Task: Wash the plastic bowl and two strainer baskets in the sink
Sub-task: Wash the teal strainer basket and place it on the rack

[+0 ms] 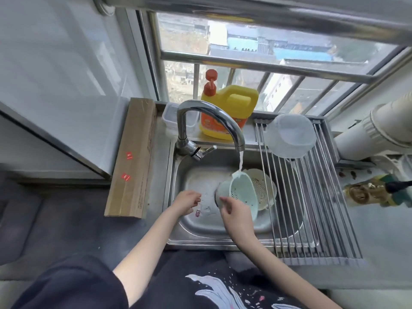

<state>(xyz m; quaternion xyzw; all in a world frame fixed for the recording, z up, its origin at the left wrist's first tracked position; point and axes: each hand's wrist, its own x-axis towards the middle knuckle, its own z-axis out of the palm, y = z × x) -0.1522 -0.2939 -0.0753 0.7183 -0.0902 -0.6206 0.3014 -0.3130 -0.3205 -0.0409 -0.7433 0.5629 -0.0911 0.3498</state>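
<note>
Dark sleeves fill the bottom of the frame, and two bare forearms reach up into the steel sink [178, 228] at centre. At centre left, the left hand [186, 200] hangs over the basin, fingers loosely curled, holding nothing. Just right of it, the right hand [236, 211] grips the tilted pale green strainer basket [242, 190] under water running from the faucet [209, 117]. Behind, touching it, lies the cream strainer basket [263, 186]. Farther up and right, the clear plastic bowl [289, 136] sits upside down on the roll-up rack [312, 197], with a yellow detergent jug [231, 110] on the sill.

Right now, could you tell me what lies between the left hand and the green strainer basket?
In the head view, only bare wet sink floor separates the left hand from the green strainer basket.
</note>
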